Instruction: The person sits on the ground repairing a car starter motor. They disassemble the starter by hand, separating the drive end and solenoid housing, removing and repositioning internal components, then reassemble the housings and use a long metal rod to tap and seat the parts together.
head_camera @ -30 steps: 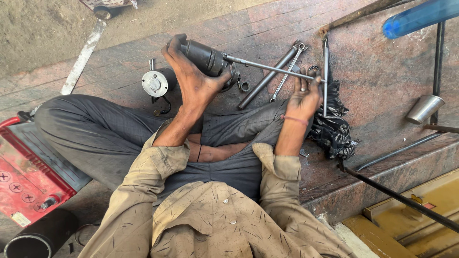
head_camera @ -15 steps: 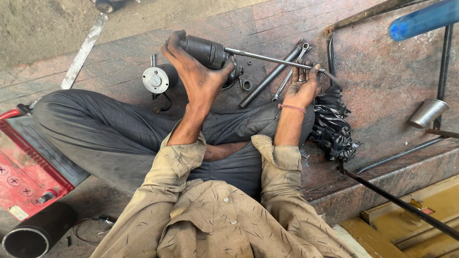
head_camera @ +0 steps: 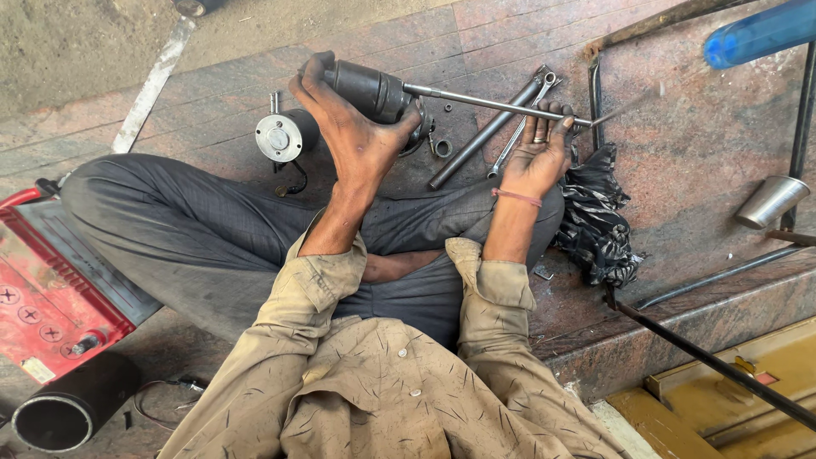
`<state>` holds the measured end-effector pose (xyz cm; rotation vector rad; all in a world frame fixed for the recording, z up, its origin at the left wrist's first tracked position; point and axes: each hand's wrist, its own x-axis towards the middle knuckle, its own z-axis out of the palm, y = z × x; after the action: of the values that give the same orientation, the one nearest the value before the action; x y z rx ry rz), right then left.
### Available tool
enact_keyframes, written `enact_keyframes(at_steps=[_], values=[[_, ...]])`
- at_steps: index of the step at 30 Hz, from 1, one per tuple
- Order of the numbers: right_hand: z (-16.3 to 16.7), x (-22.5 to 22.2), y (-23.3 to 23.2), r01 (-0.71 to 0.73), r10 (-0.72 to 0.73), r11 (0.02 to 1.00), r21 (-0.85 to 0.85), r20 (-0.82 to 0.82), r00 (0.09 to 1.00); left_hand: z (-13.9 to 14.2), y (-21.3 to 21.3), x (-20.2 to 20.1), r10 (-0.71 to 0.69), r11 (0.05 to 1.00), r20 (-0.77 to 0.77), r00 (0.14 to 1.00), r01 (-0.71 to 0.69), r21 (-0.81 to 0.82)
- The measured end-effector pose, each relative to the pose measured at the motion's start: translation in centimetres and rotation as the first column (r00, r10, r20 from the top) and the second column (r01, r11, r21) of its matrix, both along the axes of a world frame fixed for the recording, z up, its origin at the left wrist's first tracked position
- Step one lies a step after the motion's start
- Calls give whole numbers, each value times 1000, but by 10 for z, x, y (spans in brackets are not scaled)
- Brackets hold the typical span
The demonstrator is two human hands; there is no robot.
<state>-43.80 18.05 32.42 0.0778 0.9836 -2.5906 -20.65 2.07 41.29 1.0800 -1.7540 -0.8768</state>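
My left hand point(head_camera: 353, 136) grips a dark cylindrical motor housing point(head_camera: 370, 89) lying on the stone floor. A long thin metal rod point(head_camera: 484, 102) runs out of the housing to the right. My right hand point(head_camera: 537, 157), palm up with a red thread at the wrist, has its fingertips on the far end of that rod. A second small round motor point(head_camera: 280, 136) with a silver end cap stands just left of my left hand. I sit cross-legged in grey trousers and a tan shirt.
Two long box spanners point(head_camera: 501, 127) lie beyond my right hand. A black rag point(head_camera: 599, 221) is at my right knee. A red battery point(head_camera: 51, 297) and a black pipe point(head_camera: 72, 408) are at left. A steel cup point(head_camera: 769, 202) and rods point(head_camera: 799, 110) stand at right.
My right hand has turned palm up and moved to the rod's end. My left hand stays on the motor housing. The view has shifted slightly.
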Motion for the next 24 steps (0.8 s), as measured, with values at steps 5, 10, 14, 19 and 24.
enact_keyframes(at_steps=[5, 10, 14, 19, 24], values=[[-3, 3, -11, 141, -147, 988, 57, 139, 979, 0, 1, -3, 12, 999, 9, 1000, -12, -35], [13, 15, -19, -81, 80, 996, -42, -16, 997, 0, -1, -6, 14, 999, 29, 999, -12, -52], [22, 11, -20, -74, 73, 997, -28, -21, 997, -1, -2, -7, -6, 999, -1, 1000, 6, -37], [-7, 3, -9, -84, 77, 993, -81, -81, 994, -1, -2, -4, -6, 999, -1, 1000, 6, -45], [-16, -1, -19, 76, -71, 997, 24, -162, 984, 1, -4, -2, 8, 1000, 8, 1000, -8, -15]])
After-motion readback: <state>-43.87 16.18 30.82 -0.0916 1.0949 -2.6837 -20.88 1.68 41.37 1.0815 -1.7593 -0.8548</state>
